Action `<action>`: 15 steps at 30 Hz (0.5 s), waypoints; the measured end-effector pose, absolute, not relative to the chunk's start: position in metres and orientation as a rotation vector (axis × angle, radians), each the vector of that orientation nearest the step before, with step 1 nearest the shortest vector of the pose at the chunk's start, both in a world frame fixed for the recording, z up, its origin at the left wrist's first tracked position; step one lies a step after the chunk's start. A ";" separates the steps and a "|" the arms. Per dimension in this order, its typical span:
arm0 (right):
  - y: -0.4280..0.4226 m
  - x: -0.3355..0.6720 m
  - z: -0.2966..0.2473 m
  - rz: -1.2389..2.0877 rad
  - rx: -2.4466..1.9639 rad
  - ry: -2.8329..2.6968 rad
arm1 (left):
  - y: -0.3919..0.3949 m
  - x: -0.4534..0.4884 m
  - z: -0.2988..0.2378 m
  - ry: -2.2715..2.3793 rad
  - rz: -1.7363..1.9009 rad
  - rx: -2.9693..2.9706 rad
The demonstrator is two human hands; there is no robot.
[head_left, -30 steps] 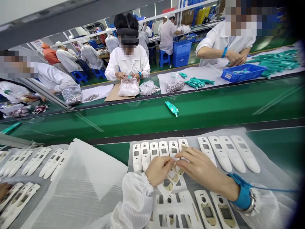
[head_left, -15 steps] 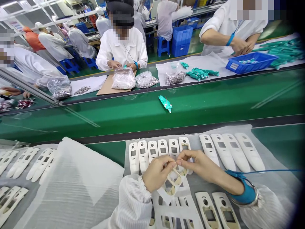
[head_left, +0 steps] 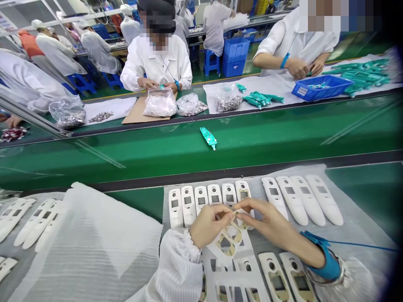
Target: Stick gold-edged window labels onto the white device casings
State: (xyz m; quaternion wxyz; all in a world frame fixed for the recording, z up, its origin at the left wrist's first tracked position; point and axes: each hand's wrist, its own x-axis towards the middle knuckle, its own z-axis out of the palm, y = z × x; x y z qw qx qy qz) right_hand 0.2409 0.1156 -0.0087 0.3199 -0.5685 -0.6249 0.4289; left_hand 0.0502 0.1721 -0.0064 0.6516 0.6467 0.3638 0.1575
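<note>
Both my hands meet above a sheet of die-cut adhesive stickers (head_left: 229,274), pale with window-shaped openings. My left hand (head_left: 209,226) is closed, thumb and forefinger pinching the upper end of a frame-shaped sticker (head_left: 227,246) with tan parts. Opposite it, my right hand (head_left: 267,220) pinches at the same small end; the fingertips nearly touch, so the exact grip is partly hidden. Beyond my hands lies a row of white plastic housings (head_left: 188,205) with screen windows. Near my right forearm are two more white housings (head_left: 273,274) with tan frames around their windows.
A green conveyor belt (head_left: 151,155) carries one teal housing (head_left: 208,137). Across it, co-workers handle parts beside a blue bin (head_left: 321,87) and bags of small metal parts (head_left: 228,100). White foam sheeting (head_left: 116,235) lies left. A blue wrist strap (head_left: 325,258) trails a cord rightward.
The camera view has shifted slightly, and the teal housing appears further left. My hands stay close together at the sticker, with the right fingers spread slightly wider around its end.
</note>
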 end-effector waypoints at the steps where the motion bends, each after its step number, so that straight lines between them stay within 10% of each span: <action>1: 0.116 0.240 -0.009 1.120 -1.489 -1.650 | 0.172 0.050 -0.006 0.819 0.366 1.454; 15: 0.110 0.230 -0.002 0.589 -1.328 -1.847 | 0.166 0.048 -0.003 0.821 0.498 1.322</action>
